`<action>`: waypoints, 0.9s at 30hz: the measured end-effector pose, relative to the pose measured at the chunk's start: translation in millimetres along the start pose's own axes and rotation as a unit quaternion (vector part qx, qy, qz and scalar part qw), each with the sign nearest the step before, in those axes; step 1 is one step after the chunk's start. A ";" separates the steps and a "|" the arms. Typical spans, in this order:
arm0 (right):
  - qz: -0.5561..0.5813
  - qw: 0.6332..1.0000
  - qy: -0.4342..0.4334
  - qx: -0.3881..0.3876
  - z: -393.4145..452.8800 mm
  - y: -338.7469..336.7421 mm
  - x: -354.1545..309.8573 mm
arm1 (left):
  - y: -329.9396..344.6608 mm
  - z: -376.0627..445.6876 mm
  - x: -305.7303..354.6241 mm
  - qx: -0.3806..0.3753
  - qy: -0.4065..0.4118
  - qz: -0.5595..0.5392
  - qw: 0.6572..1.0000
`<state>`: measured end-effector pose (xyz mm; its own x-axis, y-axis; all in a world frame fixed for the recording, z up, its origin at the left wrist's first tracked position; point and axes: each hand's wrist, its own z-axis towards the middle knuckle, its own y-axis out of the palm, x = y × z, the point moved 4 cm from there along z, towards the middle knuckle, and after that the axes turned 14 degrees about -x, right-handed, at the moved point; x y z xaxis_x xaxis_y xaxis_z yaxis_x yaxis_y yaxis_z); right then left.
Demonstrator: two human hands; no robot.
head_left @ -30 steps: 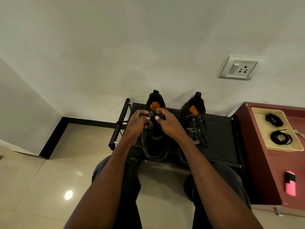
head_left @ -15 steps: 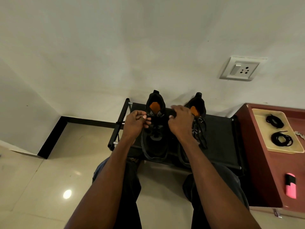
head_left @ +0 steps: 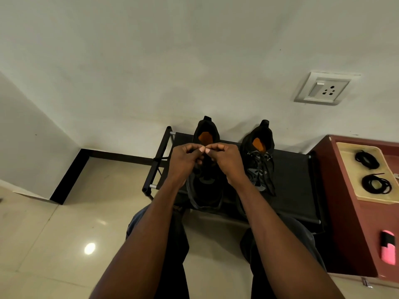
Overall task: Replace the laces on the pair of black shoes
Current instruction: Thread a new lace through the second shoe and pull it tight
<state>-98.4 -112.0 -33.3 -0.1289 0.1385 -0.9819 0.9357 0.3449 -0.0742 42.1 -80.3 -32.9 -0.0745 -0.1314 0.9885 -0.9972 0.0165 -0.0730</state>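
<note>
Both hands (head_left: 207, 158) have met again above the left shoe (head_left: 205, 169).

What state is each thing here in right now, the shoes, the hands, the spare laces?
Left shoe: on the rack, hands working at its top.
Right shoe: on the rack, laces loose.
Left hand: fingers curled, pinching.
Right hand: fingers curled, pinching.
Spare laces: coiled in the tray.

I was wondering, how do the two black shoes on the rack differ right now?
The left shoe sits under both hands, left hand and right hand, fingertips meeting above it; the right shoe stands untouched. The right shoe's laces hang loose and visible; the left shoe's lacing is hidden. Both are black with orange insoles.
</note>
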 end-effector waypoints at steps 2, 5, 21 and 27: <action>-0.055 0.998 -0.002 0.043 7.4 -2.7 0.0 | -3.2 3.6 -4.5 0.049 -0.014 -0.004 0.999; -0.230 0.968 -0.031 0.093 19.1 -6.4 -1.7 | -11.7 8.2 -15.0 0.128 -0.056 -0.017 0.990; -0.312 0.949 -0.031 -0.016 46.5 1.6 -0.1 | -3.8 13.9 -29.5 0.074 -0.124 0.005 0.990; -0.233 0.965 0.017 -0.121 48.8 -6.2 -4.4 | -4.6 14.8 -28.9 0.073 -0.123 0.012 0.990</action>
<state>-87.6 -160.0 -37.0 -0.5310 -0.0544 -0.8456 0.6702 0.5837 -0.4584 48.8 -91.2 -63.0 -0.0792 -0.3694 0.9259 -0.9841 -0.1191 -0.1317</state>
